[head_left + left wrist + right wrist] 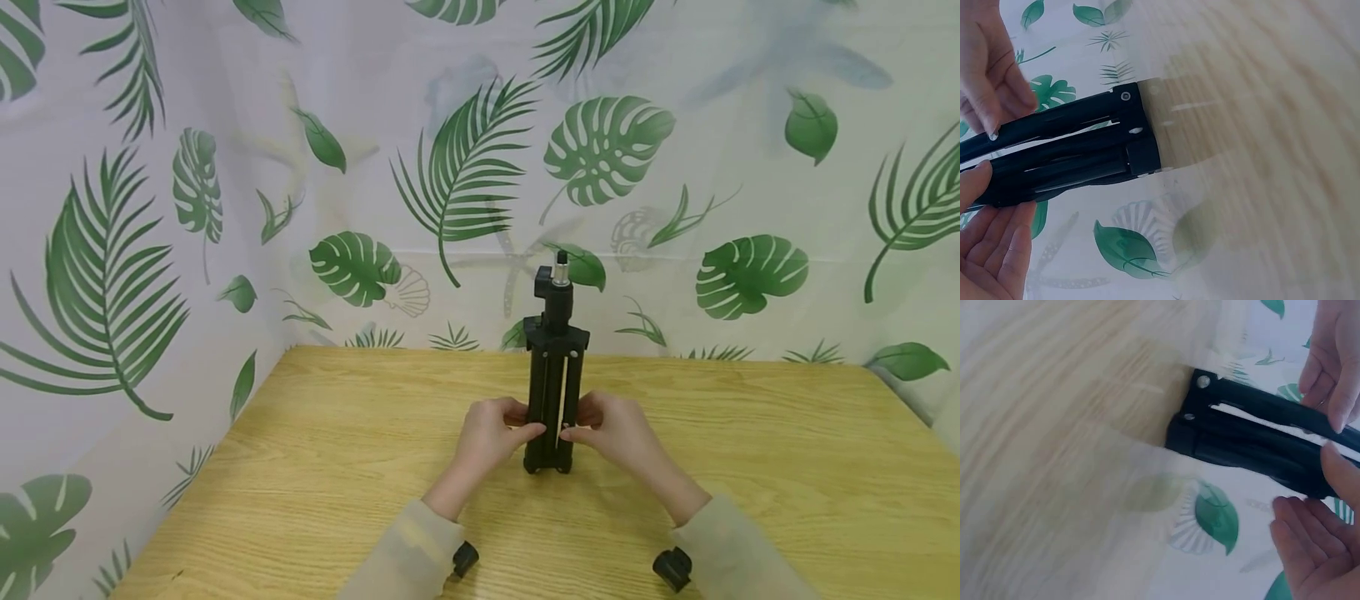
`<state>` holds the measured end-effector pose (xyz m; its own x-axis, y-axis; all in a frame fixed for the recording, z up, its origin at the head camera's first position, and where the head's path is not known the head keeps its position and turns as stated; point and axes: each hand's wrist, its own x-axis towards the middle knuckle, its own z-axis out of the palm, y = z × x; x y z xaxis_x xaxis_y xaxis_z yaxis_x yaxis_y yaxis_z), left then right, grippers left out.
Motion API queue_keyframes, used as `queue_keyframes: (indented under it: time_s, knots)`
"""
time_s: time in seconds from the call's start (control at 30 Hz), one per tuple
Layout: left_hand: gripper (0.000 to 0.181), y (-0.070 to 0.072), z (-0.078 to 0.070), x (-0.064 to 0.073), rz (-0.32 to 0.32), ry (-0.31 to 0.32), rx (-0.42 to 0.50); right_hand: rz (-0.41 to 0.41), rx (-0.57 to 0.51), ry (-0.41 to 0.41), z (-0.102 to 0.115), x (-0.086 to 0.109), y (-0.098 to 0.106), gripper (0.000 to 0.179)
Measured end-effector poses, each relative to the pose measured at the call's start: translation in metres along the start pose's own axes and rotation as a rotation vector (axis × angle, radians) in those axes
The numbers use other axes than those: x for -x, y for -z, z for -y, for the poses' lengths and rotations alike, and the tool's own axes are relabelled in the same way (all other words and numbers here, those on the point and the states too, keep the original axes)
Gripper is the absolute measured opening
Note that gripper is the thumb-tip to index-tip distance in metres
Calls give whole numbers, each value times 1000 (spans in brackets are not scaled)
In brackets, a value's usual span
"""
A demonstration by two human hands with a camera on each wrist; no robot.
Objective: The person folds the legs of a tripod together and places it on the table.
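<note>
A black tripod stand with its legs folded stands upright on the wooden table, a silver stud with a black tip at its top. From the left side, my left hand holds a leg low down, thumb in front and fingers behind. On the other side my right hand pinches another leg at about the same height. In the left wrist view, the left thumb lies against the black leg. The right wrist view shows the right hand with its thumb on a leg and its fingers beneath.
The wooden table spreads out on both sides of the stand. Behind it and at the left hangs a white curtain printed with green leaves. Small black devices sit at both sleeve cuffs.
</note>
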<state>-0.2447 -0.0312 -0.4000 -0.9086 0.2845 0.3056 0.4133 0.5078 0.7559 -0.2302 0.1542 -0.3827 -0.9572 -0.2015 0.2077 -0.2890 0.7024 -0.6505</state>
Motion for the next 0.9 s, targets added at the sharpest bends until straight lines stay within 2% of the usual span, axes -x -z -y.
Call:
queue_keyframes:
  time_s: [0.17, 0.33, 0.63, 0.9]
  knots:
    - [21, 0, -1, 0, 6, 15, 7, 120, 54, 40, -11, -2, -2, 26]
    - [21, -1, 0, -2, 12, 21, 26, 199, 94, 25, -21, -4, -11, 26]
    - [21, -1, 1, -3, 10, 23, 26, 186, 33, 15, -24, -4, -20, 19]
    - [22, 2, 2, -2, 24, 13, 52, 167, 41, 16, -28, -5, -26, 17]
